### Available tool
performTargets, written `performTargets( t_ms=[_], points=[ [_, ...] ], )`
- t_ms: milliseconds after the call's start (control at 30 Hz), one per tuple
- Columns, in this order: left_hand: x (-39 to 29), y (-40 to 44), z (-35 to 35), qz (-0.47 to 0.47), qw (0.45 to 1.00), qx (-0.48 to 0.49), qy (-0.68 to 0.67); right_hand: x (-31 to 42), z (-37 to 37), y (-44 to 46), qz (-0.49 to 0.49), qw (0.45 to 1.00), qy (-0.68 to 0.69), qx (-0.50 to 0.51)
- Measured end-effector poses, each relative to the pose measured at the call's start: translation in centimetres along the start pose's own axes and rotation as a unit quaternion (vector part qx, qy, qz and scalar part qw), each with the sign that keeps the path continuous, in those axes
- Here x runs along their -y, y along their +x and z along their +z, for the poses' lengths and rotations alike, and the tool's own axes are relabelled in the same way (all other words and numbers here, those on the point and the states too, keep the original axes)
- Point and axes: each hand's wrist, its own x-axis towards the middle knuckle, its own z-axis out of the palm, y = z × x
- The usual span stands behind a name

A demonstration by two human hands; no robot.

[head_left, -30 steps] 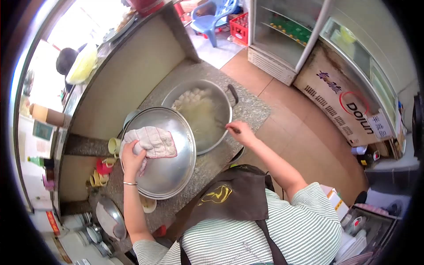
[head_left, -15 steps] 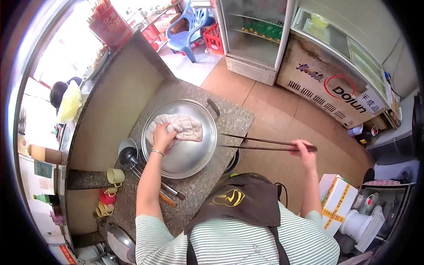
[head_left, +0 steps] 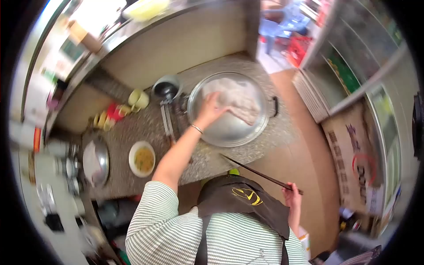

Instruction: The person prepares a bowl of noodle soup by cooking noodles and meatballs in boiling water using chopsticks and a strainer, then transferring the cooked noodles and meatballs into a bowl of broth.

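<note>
A large metal lid (head_left: 229, 132) covers the round pot on the speckled stone counter (head_left: 203, 163). Across the lid lies a pale folded cloth (head_left: 236, 99). My left hand (head_left: 213, 109) rests on the cloth with its thumb and fingers apart; whether it pinches the fabric is blurred. Long dark chopsticks (head_left: 260, 175) are in my right hand (head_left: 292, 196), which is closed round their thick end, to the right of my apron. Their thin ends point left toward the counter's front edge.
Left of the pot are a ladle (head_left: 165, 90) in a container, a green cup (head_left: 138, 100) and a bowl of soup (head_left: 142, 160). A metal basin (head_left: 102, 163) sits further left. A glass-door fridge (head_left: 349, 57) and a freezer (head_left: 353, 154) line the right side.
The lid, first held beside the open pot, now covers it. My right hand has moved from the pot's rim to beside my body with the chopsticks. The view has turned.
</note>
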Motion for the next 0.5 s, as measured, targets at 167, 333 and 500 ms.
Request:
performTargets(
  t_ms=[167, 333, 500],
  points=[
    [1.9, -17.7, -2.1, -0.202, 0.962, -0.099, -0.158, -6.7, 9.2, 5.3, 0.168, 0.977, 0.033, 0.128],
    [2.8, -41.0, -2.9, -0.366, 0.912, -0.173, -0.069, -12.5, 18.4, 6.8, 0.317, 0.927, 0.055, 0.195],
    [3.7, -62.0, 0.1, -0.569, 0.762, -0.305, -0.036, -17.8, 23.6, 4.6, 0.372, 0.891, -0.071, 0.249]
  ],
)
